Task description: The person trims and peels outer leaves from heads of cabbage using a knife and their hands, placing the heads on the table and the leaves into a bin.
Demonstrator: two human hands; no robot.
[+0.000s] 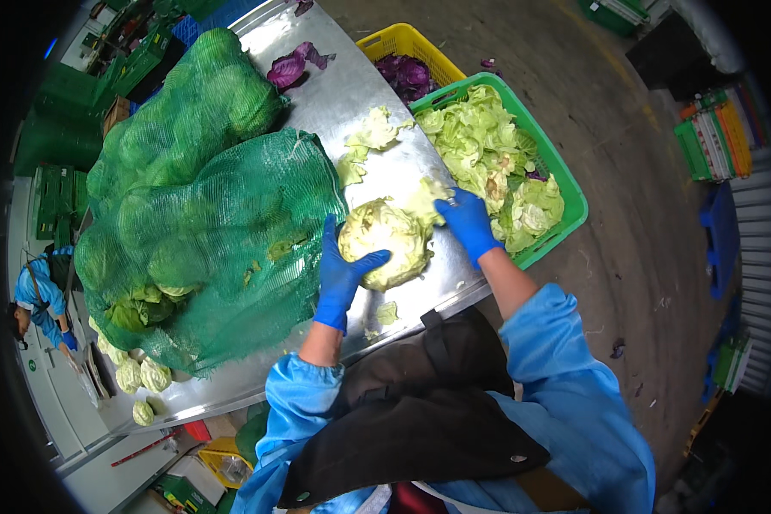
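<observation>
A pale green cabbage (385, 244) rests on the stainless steel table (334, 83) before me, some outer leaves ragged and browned. My left hand (344, 270), in a blue glove, steadies it from the left, thumb across the top. On the other side, my gloved right hand (468, 221) pinches a loose cabbage leaf (426, 200), slightly blurred, at the head's upper right. Something small and shiny shows at those fingers; I cannot tell what it is. Torn leaves (376, 132) lie beyond the cabbage, and a leaf scrap (387, 313) is near the table's front edge.
Green mesh sacks (231, 173) of cabbages cover the table's left. Small cabbages (155, 374) sit at its far-left corner. A green crate (578, 209) of leaves and a yellow crate (385, 40) of purple leaves stand along the right edge. Another person (42, 292) works at far left.
</observation>
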